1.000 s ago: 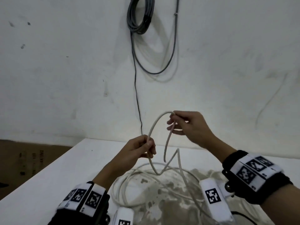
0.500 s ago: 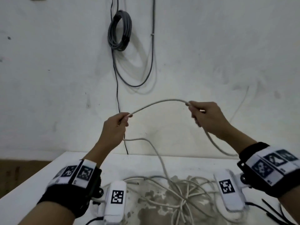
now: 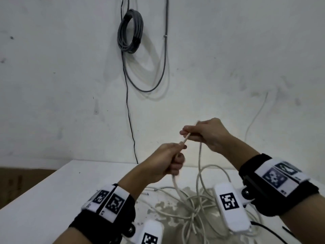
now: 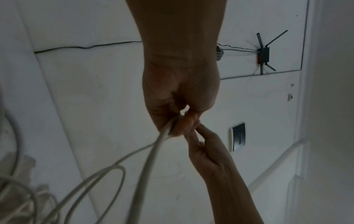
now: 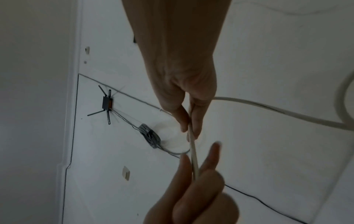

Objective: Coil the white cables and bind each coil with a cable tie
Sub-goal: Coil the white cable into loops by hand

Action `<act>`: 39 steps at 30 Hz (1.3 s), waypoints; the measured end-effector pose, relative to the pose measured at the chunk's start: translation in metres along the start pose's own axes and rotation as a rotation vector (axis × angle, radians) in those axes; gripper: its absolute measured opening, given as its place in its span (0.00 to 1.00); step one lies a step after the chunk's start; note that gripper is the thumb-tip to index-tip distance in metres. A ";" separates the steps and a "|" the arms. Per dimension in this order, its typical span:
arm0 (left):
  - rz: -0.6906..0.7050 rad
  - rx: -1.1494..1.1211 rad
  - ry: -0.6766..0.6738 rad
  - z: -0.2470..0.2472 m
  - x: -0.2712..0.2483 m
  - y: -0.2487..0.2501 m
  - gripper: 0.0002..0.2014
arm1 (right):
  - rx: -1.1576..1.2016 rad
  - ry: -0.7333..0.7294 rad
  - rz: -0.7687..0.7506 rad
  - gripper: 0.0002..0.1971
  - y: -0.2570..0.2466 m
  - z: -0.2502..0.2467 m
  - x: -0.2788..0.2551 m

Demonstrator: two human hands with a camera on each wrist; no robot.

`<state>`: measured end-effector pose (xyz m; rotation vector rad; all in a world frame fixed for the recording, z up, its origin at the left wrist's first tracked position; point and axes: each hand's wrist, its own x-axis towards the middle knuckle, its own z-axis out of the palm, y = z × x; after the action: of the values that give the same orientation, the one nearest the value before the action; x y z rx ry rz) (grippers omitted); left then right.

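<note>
In the head view both hands are raised close together above a loose tangle of white cables point(image 3: 190, 208) on the white table point(image 3: 52, 191). My left hand point(image 3: 180, 149) grips one white cable point(image 3: 185, 139) in its fist, and a strand hangs from it to the tangle. My right hand point(image 3: 186, 133), just above and to the right, pinches the same cable, with another strand dropping below it. The left wrist view shows the left hand point(image 4: 180, 122) curled round the cable point(image 4: 153, 159). In the right wrist view the right hand point(image 5: 189, 127) pinches the cable point(image 5: 193, 151).
A grey cable coil point(image 3: 130, 30) hangs on the white wall behind, with a thin black wire point(image 3: 130, 120) running down to the table's back edge. The table's left edge falls to a brown floor point(image 3: 17, 182). A thin black strip point(image 3: 287, 231) lies at the near right.
The hands were spread wide with the cable stretched between them. They have come together, and only a short piece of cable now shows between them.
</note>
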<state>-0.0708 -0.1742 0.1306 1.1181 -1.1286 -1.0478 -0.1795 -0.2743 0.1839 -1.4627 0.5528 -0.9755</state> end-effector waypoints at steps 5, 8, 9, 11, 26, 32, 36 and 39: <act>0.075 -0.035 -0.042 -0.026 -0.004 0.016 0.12 | 0.007 0.019 0.015 0.34 0.005 -0.018 0.005; 0.114 -0.065 -0.050 -0.034 -0.010 0.027 0.09 | -0.114 -0.187 -0.019 0.15 0.014 -0.020 0.000; 0.118 -0.037 -0.049 -0.036 -0.012 0.030 0.09 | -0.106 -0.227 -0.033 0.11 0.016 -0.021 -0.001; 0.097 0.095 -0.042 -0.043 -0.015 0.030 0.10 | -0.107 -0.210 -0.118 0.06 0.019 -0.023 0.001; 0.448 -0.796 -0.096 -0.064 -0.013 0.042 0.06 | -0.664 -0.245 -0.061 0.12 0.038 -0.014 0.000; 0.616 -0.853 0.128 -0.064 -0.011 0.046 0.16 | -1.179 -0.511 -0.080 0.13 0.080 -0.020 0.000; 0.779 -0.862 0.230 -0.086 -0.018 0.063 0.13 | -1.352 -0.729 0.141 0.17 0.116 -0.035 -0.012; 0.815 -0.579 0.349 -0.093 -0.024 0.071 0.10 | -1.432 -0.615 0.105 0.16 0.134 -0.046 -0.014</act>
<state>0.0225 -0.1289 0.1905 0.2899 -0.7951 -0.4469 -0.1971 -0.3097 0.0476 -2.7805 0.8950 0.1724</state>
